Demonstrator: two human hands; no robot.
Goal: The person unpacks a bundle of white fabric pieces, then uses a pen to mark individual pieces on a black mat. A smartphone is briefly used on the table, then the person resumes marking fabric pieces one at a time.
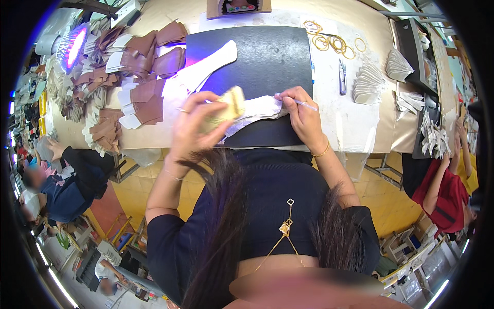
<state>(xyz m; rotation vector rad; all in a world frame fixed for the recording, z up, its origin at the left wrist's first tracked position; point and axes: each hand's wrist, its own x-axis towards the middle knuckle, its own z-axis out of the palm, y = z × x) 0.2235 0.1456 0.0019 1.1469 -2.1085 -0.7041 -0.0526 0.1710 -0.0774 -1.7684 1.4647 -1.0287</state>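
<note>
My left hand [198, 123] grips a pale yellow block [234, 102], perhaps a sponge, slightly blurred, and holds it above the left part of a white cut piece [257, 108]. My right hand [304, 118] is closed around a slim pale pen-like stick [307, 105], its fingertips at the right end of that white piece. The piece lies on a black mat [272, 56], with layered edges showing along its lower side. Another long white piece [216, 59] stretches diagonally over the mat's left part, partly behind my left hand.
Stacks of brown and white pieces [141, 98] cover the table's left side, near a lit lamp [74, 49]. To the right lie yellow rings [329, 44], small snips [342, 77] and fanned white pieces [368, 85]. A phone stand [239, 14] is at the back. Other people sit on both sides.
</note>
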